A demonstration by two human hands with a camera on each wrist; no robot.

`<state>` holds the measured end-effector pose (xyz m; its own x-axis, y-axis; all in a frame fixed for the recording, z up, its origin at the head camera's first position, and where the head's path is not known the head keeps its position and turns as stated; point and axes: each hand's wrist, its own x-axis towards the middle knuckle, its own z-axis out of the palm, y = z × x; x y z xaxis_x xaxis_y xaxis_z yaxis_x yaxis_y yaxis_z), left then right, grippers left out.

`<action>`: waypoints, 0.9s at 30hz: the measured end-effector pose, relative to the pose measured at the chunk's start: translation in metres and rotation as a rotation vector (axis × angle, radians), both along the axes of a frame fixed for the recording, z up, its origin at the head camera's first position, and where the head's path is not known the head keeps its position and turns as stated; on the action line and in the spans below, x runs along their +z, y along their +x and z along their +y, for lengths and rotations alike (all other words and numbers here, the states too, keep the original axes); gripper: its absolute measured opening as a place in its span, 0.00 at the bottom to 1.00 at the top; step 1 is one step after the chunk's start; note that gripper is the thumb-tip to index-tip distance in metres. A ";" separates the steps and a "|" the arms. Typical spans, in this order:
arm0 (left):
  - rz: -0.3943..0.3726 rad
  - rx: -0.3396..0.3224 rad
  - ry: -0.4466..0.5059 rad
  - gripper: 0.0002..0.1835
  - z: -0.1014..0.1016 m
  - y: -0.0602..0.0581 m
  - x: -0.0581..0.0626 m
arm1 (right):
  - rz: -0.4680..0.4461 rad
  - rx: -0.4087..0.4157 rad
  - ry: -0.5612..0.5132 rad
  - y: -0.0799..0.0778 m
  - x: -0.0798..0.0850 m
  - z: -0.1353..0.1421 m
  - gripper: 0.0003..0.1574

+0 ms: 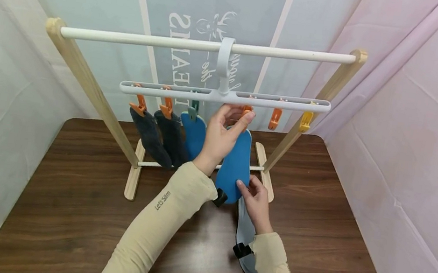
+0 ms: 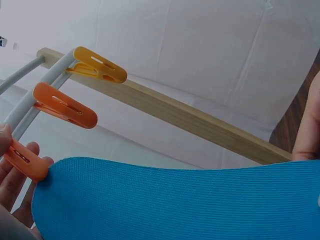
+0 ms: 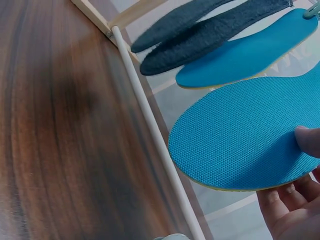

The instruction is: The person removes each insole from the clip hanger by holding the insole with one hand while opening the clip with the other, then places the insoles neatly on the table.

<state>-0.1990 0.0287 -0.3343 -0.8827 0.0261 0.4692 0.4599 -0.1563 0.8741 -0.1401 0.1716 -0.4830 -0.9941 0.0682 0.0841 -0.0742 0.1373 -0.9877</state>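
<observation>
My left hand (image 1: 221,134) pinches an orange clothespin (image 2: 27,161) that hangs from the hanger's bar. The clothespin's tip meets the upper end of a blue insole (image 1: 236,162). Farther down, my right hand (image 1: 256,203) grips the same insole near its lower end, thumb on the front face and fingers behind, as the right wrist view shows. Just left of it, another blue insole (image 3: 245,62) hangs from a green clothespin (image 1: 193,111). Beneath my right forearm lies a grey insole (image 1: 245,228), partly hidden.
A grey hanger (image 1: 225,97) hooks over the white top rod (image 1: 148,41) of a wooden rack. Two dark insoles (image 1: 148,138) hang at left from orange clothespins. To the right hang an orange clothespin (image 1: 275,119) and a yellow one (image 1: 306,121). The dark wooden table (image 1: 76,209) meets white curtains.
</observation>
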 end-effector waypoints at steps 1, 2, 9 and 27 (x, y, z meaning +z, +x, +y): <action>0.001 0.000 0.000 0.18 0.000 0.000 0.000 | 0.001 0.003 -0.001 0.001 -0.001 0.000 0.16; 0.004 0.001 -0.001 0.18 0.000 0.000 0.000 | 0.001 0.005 0.001 0.002 -0.002 0.000 0.16; 0.031 0.006 -0.029 0.19 0.000 0.001 -0.002 | -0.026 -0.010 0.018 0.010 -0.007 0.004 0.16; 0.086 0.001 -0.091 0.22 -0.001 0.007 -0.007 | -0.043 -0.048 0.067 0.022 -0.013 0.006 0.18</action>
